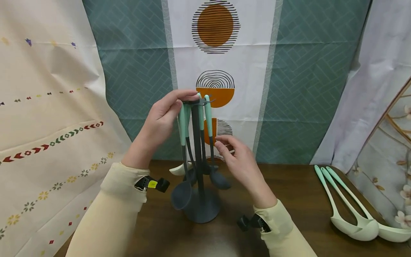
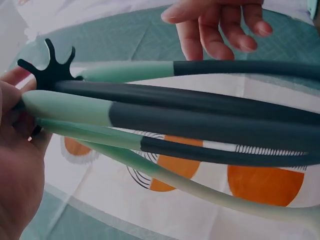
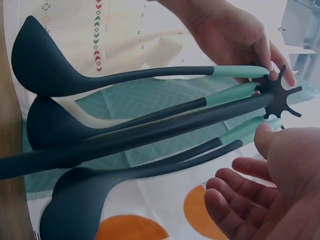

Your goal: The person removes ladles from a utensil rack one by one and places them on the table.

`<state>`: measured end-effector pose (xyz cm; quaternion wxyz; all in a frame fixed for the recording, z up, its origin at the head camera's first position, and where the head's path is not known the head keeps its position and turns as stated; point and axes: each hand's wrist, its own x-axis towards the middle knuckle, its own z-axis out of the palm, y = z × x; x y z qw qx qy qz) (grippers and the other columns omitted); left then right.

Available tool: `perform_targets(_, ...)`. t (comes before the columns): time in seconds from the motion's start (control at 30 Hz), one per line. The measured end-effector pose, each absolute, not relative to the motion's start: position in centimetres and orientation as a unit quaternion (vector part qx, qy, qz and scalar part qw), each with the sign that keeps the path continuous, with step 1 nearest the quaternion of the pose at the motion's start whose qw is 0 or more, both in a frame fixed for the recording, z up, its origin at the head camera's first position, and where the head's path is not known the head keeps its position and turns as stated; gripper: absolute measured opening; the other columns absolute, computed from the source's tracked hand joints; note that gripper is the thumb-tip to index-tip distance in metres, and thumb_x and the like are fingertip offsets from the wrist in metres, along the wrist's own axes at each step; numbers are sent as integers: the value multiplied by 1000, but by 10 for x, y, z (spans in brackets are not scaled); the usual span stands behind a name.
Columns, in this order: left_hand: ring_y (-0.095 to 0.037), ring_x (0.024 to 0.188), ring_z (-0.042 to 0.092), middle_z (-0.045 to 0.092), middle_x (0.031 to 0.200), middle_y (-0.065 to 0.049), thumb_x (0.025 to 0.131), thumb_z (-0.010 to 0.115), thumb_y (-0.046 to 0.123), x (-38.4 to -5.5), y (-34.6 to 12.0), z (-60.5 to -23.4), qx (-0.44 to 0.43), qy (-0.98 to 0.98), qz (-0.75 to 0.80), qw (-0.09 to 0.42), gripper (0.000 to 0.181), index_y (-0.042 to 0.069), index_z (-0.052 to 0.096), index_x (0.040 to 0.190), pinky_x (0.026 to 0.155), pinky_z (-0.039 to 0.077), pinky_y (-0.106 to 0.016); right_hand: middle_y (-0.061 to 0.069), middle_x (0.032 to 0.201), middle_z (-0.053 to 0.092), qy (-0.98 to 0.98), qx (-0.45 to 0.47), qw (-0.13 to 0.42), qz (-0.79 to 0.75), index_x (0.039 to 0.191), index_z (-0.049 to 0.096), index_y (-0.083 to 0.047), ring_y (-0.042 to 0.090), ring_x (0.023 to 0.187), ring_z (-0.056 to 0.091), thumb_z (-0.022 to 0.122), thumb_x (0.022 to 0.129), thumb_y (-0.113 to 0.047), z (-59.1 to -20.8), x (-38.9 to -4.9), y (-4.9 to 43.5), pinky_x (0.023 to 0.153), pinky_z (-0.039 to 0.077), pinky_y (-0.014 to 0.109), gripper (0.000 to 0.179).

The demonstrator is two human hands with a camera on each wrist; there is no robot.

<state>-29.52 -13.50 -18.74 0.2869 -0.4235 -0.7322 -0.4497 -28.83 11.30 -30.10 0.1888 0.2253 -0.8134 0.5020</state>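
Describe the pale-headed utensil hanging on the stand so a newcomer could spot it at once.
On the brown table, find the dark stand, upright before the patterned cloth. In the head view, look just left of its post for the pale-headed utensil, above the big dark ladle. Unlike its visible neighbours on the stand, whose heads are all dark, this one's is pale.

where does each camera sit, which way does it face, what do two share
Head: on the head, facing forward and down at the utensil stand; the sleeved forearms, left hand and right hand show.
Left wrist: on that wrist, facing the hanging utensils, which cross the picture sideways; left hand at left edge, right hand at top.
Right wrist: on that wrist, facing the stand and utensils; right hand lower right, left hand above.
Both wrist views share the stand's hooked top and both hands.
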Motion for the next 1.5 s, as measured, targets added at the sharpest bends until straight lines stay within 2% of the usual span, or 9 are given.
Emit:
perform_targets(0.27, -27, 134, 63, 77, 131, -9, 117, 40, 7, -299, -152, -186, -410, -711, -507, 264, 41, 5, 71, 144, 115, 48, -40, 2, 125, 72, -805, 233, 194, 511, 141, 73, -14, 23, 111, 69, 71, 110, -35, -298, -290, 91, 98, 59, 46, 38)
perform_targets(0.53, -22, 139, 59, 76, 134, -6, 115, 35, 9, -295, -156, -182, -405, -731, -483, 262, 47, 7, 71, 144, 117, 45, -41, 0, 112, 74, -799, 235, 198, 516, 133, 75, -14, 20, 104, 68, 74, 108, -30, -301, -290, 73, 92, 62, 43, 30)
perform_targets(0.67, -18, 147, 55, 73, 143, -7, 114, 39, 14, -288, -155, -181, -404, -759, -408, 306, 45, 5, 70, 146, 131, 27, -40, -1, 106, 73, -796, 239, 199, 518, 129, 76, -14, 19, 100, 67, 74, 108, -27, -303, -289, 70, 89, 61, 41, 25)
perform_targets(0.77, -25, 143, 60, 73, 143, -12, 115, 48, 16, -278, -148, -180, -398, -775, -317, 376, 39, 1, 71, 143, 135, 16, -43, -2, 105, 73, -793, 243, 202, 521, 127, 76, -14, 18, 98, 66, 73, 108, -25, -304, -289, 70, 88, 61, 41, 22)
perform_targets(0.9, -33, 126, 68, 76, 130, -16, 113, 60, 19, -264, -128, -184, -351, -786, -222, 458, 35, 0, 74, 139, 135, 20, -48, -3, 104, 73, -789, 246, 207, 523, 125, 76, -15, 18, 96, 66, 73, 109, -25, -303, -288, 72, 86, 62, 40, 20)
perform_targets(1.0, -36, 121, 70, 76, 126, -17, 113, 62, 21, -257, -115, -188, -309, -795, -181, 490, 35, -1, 75, 138, 134, 24, -47, -3, 102, 73, -793, 241, 209, 520, 125, 77, -15, 18, 95, 67, 73, 108, -25, -304, -287, 74, 85, 62, 39, 20)
perform_targets(1.2, -37, 125, 71, 76, 130, -19, 116, 57, 23, -254, -104, -192, -269, -803, -114, 519, 37, -4, 76, 132, 133, 28, -48, -4, 101, 74, -798, 231, 215, 513, 126, 77, -15, 16, 94, 68, 74, 108, -26, -304, -285, 78, 86, 62, 39, 21)
perform_targets(1.5, -36, 121, 74, 79, 124, -18, 117, 53, 26, -255, -99, -191, -248, -790, -86, 555, 40, -3, 78, 128, 133, 27, -50, -3, 103, 74, -797, 233, 210, 516, 129, 77, -11, 17, 95, 68, 73, 108, -25, -303, -284, 80, 86, 62, 40, 25)
